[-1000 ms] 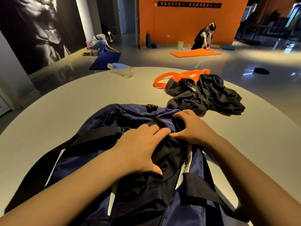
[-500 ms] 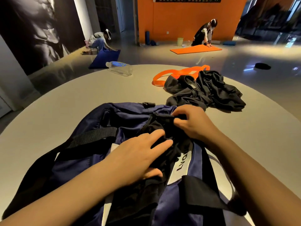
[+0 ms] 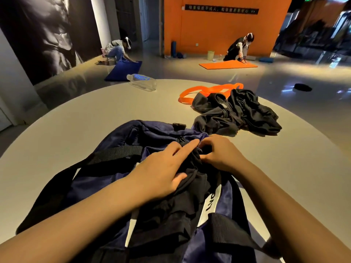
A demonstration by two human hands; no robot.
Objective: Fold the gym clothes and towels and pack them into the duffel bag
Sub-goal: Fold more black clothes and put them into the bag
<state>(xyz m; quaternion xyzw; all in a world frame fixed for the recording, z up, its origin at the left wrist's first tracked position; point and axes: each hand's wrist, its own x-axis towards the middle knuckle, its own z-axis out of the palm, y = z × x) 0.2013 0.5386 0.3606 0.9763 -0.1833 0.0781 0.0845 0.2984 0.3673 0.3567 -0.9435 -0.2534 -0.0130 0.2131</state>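
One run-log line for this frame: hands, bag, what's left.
left hand flat on black garment in bag | right hand pinching bag opening | black clothes unpacked on table

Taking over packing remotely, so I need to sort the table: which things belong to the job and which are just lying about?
Job:
- navy duffel bag, open
- black garment in its opening, left hand pressing it, right hand at the far end
- crumpled black clothes on the table, not yet folded

Lying about:
- water bottle, on its side
- orange strap behind the clothes
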